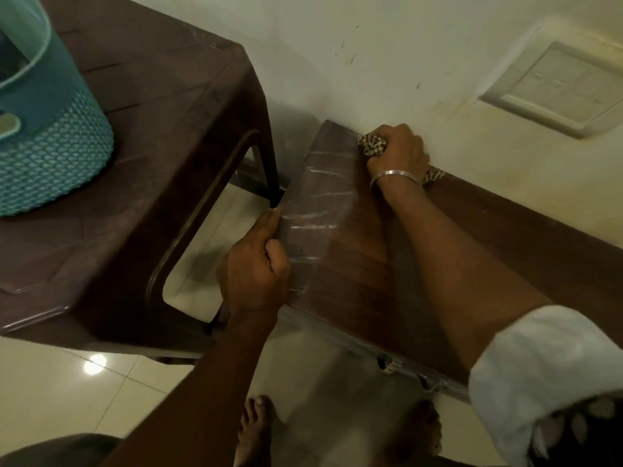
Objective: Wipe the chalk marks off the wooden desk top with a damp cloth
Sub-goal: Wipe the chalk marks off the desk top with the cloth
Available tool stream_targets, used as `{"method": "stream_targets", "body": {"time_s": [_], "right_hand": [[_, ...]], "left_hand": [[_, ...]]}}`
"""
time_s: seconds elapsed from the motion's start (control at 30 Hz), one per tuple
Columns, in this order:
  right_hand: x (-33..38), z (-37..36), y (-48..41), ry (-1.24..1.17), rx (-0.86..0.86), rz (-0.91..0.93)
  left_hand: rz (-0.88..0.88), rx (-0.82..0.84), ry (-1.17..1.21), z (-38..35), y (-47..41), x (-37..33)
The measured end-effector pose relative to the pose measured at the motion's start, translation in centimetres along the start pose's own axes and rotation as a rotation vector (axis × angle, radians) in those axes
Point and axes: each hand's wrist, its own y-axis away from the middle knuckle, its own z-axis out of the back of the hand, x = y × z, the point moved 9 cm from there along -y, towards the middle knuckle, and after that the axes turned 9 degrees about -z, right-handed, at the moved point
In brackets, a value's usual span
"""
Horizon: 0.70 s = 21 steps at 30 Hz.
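Head view looks down on a wooden desk top (354,264) set against a pale wall (371,45); white chalk marks (317,197) streak its left end; the right hand (396,151) clamps a bunched cloth (372,144) at the far edge (against the wall); the left hand (256,264) curls over the desk's left edge; a brown plastic table (151,129) bearing a teal basket (50,146) stands beside, on glossy floor tiles (50,382)

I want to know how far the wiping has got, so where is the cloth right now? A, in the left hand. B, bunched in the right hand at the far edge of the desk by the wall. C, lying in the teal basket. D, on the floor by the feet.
B: the right hand grips the bunched cloth on the desk top beside the wall, while the left hand holds the desk's left edge.
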Motion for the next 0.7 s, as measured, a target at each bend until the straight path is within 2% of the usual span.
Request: {"method": "stream_targets", "body": {"time_s": [0.2, 0.27, 0.5, 0.6, 0.7], "right_hand": [[0.3, -0.2, 8.7, -0.074, 0.071, 0.191], [0.4, -0.2, 9.2, -0.078, 0.088, 0.226], [1.1, -0.2, 1.6, -0.014, 0.066, 0.063], [0.8, -0.3, 4.1, -0.041, 0.079, 0.066], [0.3, -0.6, 8.2, -0.050, 0.093, 0.157]], "left_hand": [[0.006, -0.008, 0.002, 0.1, 0.1, 0.1], [0.007, -0.011, -0.011, 0.1, 0.2, 0.0], [0.016, -0.025, 0.015, 0.1, 0.2, 0.2], [0.012, -0.027, 0.023, 0.0, 0.1, 0.3], [0.008, -0.033, 0.026, 0.1, 0.1, 0.2]]}}
